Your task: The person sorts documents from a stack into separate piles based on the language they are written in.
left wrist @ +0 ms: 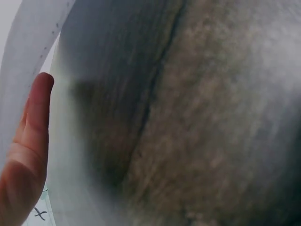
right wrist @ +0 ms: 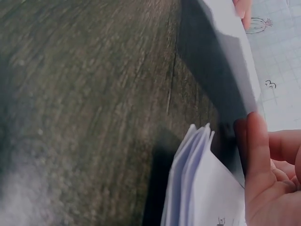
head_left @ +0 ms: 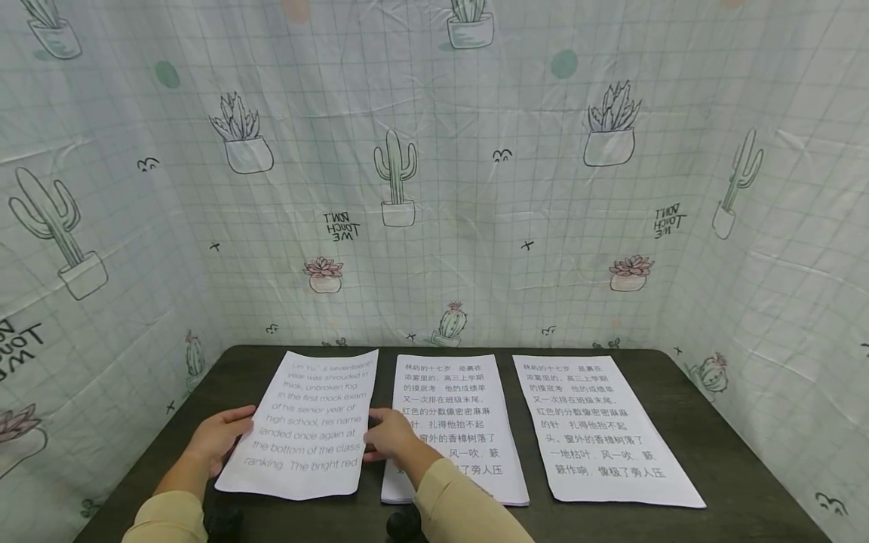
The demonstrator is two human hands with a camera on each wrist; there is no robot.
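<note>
A white sheet of paper [head_left: 299, 430] printed with English text is held between both hands, tilted and slightly bowed, over the dark table's left part. My left hand [head_left: 216, 441] grips its left edge; in the left wrist view a straight finger [left wrist: 35, 117] lies along the paper. At the right edge my right hand [head_left: 394, 437] holds on, with a fingertip [right wrist: 256, 125] right at the paper's corner in the right wrist view. The sheet's shaded underside shows above the table there. Beneath my right forearm lies a stack of sheets [head_left: 444, 400] printed with Chinese text.
Another sheet with Chinese text [head_left: 597, 430] lies to the right on the dark wooden table [head_left: 692, 422]. Loose edges of several sheets [right wrist: 188, 179] stand up close by my right hand. A cactus-patterned curtain [head_left: 448, 188] surrounds the table's back and sides.
</note>
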